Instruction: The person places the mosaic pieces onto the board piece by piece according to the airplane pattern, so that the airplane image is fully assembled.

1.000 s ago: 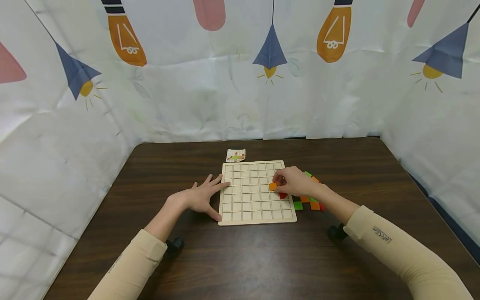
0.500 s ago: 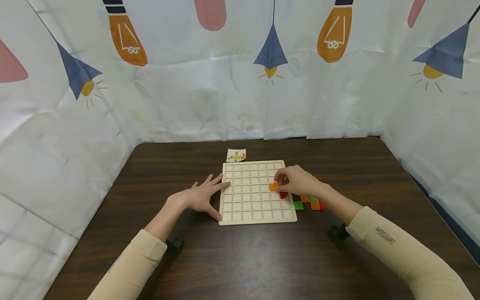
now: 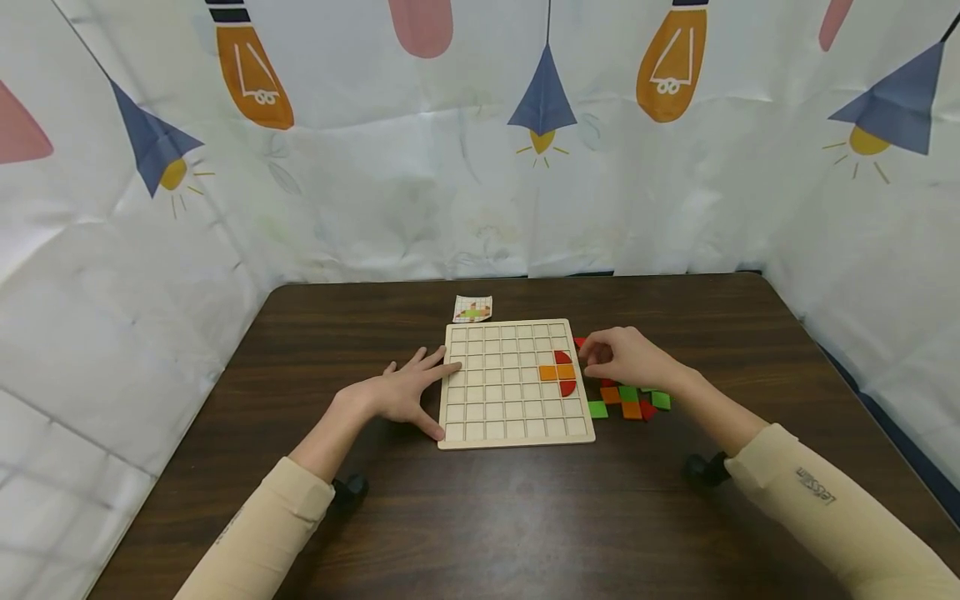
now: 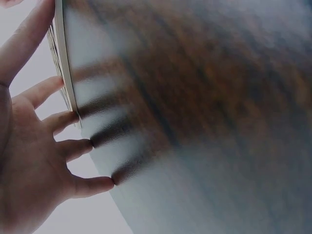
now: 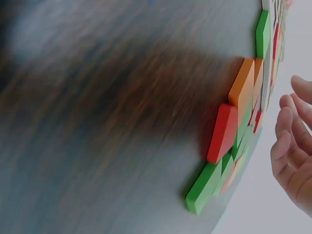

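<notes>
A pale wooden grid board (image 3: 497,417) lies flat on the dark table. My left hand (image 3: 401,392) spreads its fingers at the board's left edge, thumb by the near corner and a finger reaching over the frame. Near the right side of the grid sit two orange square tiles (image 3: 548,372) in a row, with a rounded red tile (image 3: 562,357) above and another rounded red tile (image 3: 567,388) below. My right hand (image 3: 626,358) hovers just right of the board over loose tiles, fingers loosely bent. In the right wrist view nothing shows between its fingers (image 5: 282,151).
Loose tiles lie right of the board: a green tile (image 3: 597,409), an orange tile (image 3: 632,410), a red tile (image 3: 647,409) and several others, some beneath the right hand. A small printed card (image 3: 472,309) with a coloured grid picture lies behind the board.
My right hand has let go of the left orange tile, which stays on the board, and has moved right over the loose tiles, uncovering more tiles. The left hand has stayed put.
</notes>
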A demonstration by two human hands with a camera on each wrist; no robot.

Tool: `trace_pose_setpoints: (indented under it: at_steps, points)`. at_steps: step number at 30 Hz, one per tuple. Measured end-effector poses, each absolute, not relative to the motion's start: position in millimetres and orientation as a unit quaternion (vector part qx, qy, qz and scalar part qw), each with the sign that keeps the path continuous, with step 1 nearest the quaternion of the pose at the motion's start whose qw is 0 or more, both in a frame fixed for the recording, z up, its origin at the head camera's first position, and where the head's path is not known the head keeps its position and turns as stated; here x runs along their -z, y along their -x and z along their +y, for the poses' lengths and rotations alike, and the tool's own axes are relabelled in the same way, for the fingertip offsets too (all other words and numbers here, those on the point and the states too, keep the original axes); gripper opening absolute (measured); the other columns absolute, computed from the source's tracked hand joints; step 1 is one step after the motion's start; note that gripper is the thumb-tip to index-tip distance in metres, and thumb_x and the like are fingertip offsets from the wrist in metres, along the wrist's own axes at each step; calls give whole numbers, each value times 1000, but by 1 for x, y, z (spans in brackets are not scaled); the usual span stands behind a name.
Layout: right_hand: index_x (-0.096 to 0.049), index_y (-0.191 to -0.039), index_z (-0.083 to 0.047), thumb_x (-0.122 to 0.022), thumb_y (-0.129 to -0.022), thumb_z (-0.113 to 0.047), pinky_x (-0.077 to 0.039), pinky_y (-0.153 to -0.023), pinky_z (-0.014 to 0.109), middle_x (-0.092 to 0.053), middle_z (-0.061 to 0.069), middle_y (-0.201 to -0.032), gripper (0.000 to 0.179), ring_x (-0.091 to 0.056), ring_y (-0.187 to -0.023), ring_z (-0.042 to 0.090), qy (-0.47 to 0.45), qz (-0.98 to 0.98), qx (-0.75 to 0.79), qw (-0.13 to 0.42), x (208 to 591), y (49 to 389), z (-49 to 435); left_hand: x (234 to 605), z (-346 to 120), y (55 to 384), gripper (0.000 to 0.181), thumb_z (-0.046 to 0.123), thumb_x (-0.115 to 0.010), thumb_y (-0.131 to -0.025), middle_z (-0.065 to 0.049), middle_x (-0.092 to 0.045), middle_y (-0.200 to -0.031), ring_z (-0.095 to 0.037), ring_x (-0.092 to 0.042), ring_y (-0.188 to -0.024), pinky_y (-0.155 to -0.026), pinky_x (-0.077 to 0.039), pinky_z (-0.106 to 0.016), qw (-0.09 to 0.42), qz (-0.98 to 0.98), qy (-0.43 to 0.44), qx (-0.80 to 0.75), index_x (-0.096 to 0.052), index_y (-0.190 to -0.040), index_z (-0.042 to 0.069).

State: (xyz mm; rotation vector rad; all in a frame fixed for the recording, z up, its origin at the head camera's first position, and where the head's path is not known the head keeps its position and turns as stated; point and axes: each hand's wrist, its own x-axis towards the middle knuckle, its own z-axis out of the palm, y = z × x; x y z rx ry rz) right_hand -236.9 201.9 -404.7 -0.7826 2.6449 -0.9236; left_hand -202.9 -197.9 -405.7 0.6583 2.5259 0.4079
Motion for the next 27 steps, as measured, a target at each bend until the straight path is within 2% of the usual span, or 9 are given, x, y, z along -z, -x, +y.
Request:
trace_pose_setpoints:
  at_steps: [8, 15, 27]
  points:
    - [-72, -102, -4, -76, -92, -8, -50, -60, 31, -66, -3, -83, 11, -58, -68, 18, 275, 899, 311, 138, 403, 228, 221, 404, -195, 203, 116, 56, -87, -77, -11, 1, -172, -40, 5, -155, -113, -6, -76, 252, 927, -238, -147, -22, -166, 23]
    - [-72, -98, -7, -78, -92, -10, -52, -62, 32, -65, -3, -81, 9, -59, -68, 16, 264, 902, 297, 172, 404, 221, 230, 404, -195, 204, 115, 55, -87, -77, -13, 1, -172, -41, 4, -155, -113, -6, -75, 253, 926, -239, -145, -23, -166, 22]
    - [-72, -98, -7, -81, -89, -11, -54, -69, 33, -66, -3, -88, 13, -59, -78, 15, 266, 909, 276, 163, 406, 218, 235, 403, -194, 202, 115, 56, -87, -77, -11, 1, -172, -40, 4, -155, -114, -7, -74, 256, 927, -235, -141, -22, -166, 23]
